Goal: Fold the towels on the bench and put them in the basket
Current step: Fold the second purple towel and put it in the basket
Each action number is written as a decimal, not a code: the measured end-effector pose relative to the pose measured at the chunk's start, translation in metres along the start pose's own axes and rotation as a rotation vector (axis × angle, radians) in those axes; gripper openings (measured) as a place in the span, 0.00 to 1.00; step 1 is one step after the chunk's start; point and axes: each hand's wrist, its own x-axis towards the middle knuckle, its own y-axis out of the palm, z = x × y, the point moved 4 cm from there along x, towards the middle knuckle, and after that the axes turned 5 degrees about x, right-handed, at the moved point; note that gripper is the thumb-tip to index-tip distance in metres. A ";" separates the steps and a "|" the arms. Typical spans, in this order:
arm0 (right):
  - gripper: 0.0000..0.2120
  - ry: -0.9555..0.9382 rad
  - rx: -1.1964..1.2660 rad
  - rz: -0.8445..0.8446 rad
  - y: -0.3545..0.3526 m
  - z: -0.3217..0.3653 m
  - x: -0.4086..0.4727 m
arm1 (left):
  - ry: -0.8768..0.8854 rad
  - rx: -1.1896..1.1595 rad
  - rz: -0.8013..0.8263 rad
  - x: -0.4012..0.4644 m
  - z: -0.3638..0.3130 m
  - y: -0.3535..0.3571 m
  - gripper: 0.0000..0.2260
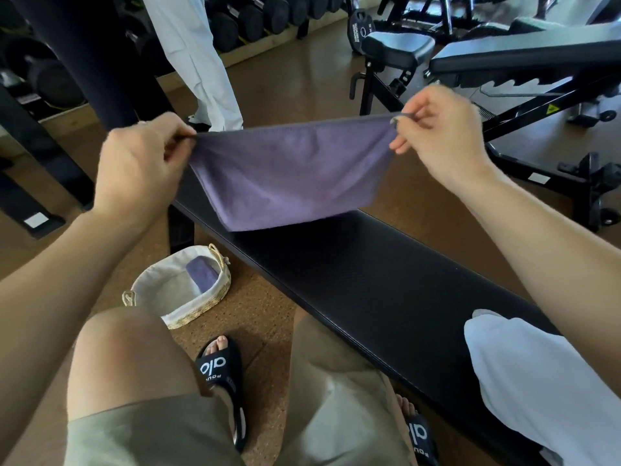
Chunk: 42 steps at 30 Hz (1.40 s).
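**Purple towel held taut over the bench**

At the far left stand dark machine legs on the brown floor; nearer, on the floor left of the bench, sits the basket, woven and lined with pale cloth, with a folded purple towel lying against its right inner wall; just near of it a bare knee and a black sandal show.

The left hand is closed, thumb and fingers pinched on the left top corner of the held towel; this purple cloth is stretched level between both hands and hangs down in a doubled sheet, its lower edge just above or brushing the far part of the black bench; whether it touches cannot be told.

Behind it, further off, a pair of white trouser legs stands before a rack of dumbbells.

The right hand pinches the right top corner between thumb and forefinger, its other fingers loosely curled below.

To the far right stands an adjustable gym bench; near right, a white towel lies heaped on the black bench's near end, partly under the right forearm.
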 end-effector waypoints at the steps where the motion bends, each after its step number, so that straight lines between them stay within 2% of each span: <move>1: 0.02 -0.034 -0.003 -0.020 -0.002 0.002 0.004 | 0.002 0.002 -0.017 0.003 0.000 -0.002 0.09; 5: 0.02 -0.057 -0.058 0.020 0.001 -0.002 0.008 | 0.026 0.075 0.069 0.009 0.002 0.008 0.08; 10: 0.02 -0.090 -0.077 -0.020 -0.010 -0.001 0.016 | 0.036 0.054 0.013 0.026 -0.002 0.001 0.08; 14: 0.04 -0.085 -0.135 0.023 -0.014 0.004 0.027 | 0.034 0.037 -0.020 0.041 0.000 0.001 0.08; 19: 0.05 -0.094 -0.184 0.038 -0.012 0.005 0.048 | 0.008 -0.034 0.018 0.067 0.001 0.011 0.07; 22: 0.05 -0.057 -0.228 0.035 -0.010 -0.006 0.070 | -0.081 -0.148 0.080 0.091 -0.002 0.028 0.06; 25: 0.06 -0.052 -0.212 -0.039 -0.016 -0.011 0.091 | -0.138 -0.247 0.097 0.121 -0.008 0.043 0.06; 28: 0.06 -0.117 -0.163 -0.177 -0.032 -0.009 0.094 | -0.099 -0.205 -0.001 0.144 -0.016 0.044 0.09; 30: 0.05 -0.141 -0.201 -0.205 -0.039 -0.012 0.074 | -0.057 -0.185 -0.006 0.139 -0.017 0.050 0.10; 33: 0.03 -0.133 -0.322 -0.100 -0.034 -0.032 0.009 | 0.118 -0.182 0.136 0.091 -0.010 0.081 0.05; 36: 0.02 -0.096 -0.361 0.078 -0.003 -0.056 -0.083 | 0.314 -0.179 0.414 0.015 0.008 0.121 0.09; 38: 0.02 -0.037 -0.401 0.230 0.025 -0.070 -0.144 | 0.415 -0.055 0.594 -0.033 0.022 0.141 0.08; 42: 0.04 -0.018 -0.582 0.498 0.075 -0.087 -0.226 | 0.596 0.193 0.791 -0.085 0.036 0.159 0.07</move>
